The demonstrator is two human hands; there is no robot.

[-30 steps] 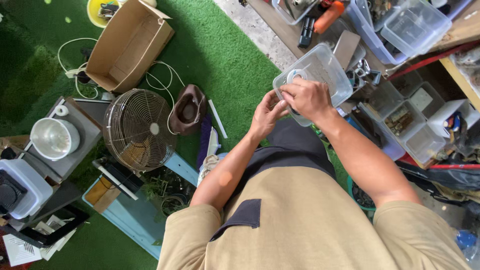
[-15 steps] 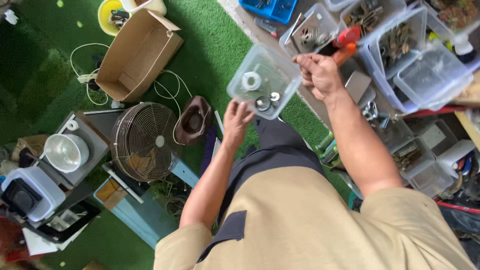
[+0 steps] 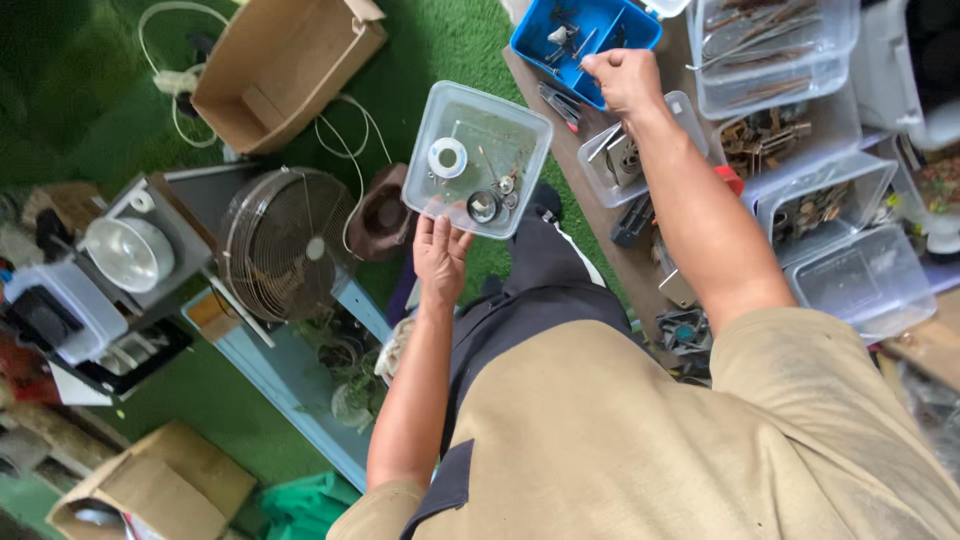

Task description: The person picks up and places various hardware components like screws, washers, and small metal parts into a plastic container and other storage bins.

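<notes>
Half a second back the right hand [image 3: 625, 80] gripped the far corner of the clear plastic tub [image 3: 477, 158]; now it has let go and reached past it to the near edge of the blue tray [image 3: 583, 30], fingers curled shut as if pinching something too small to make out; the left hand [image 3: 440, 255], which hovered just under the tub before, now carries it alone from beneath, palm up, fingertips pressed to the near rim, thumb on the underside; the tub has drifted leftward and sits flatter, lying directly beyond the left hand's fingers and well to the left of the right wrist; inside it show a white roll of tape [image 3: 447, 157] toward the far left, a round metal part [image 3: 484, 206] close above the left fingertips, and a few small bits beside that; just below the right forearm stands a small clear box [image 3: 625, 150] with a metal piece in it; to the left of the left hand lie a brown hat [image 3: 378, 214] and, further out, a wire-caged fan [image 3: 287, 243] on its back
</notes>
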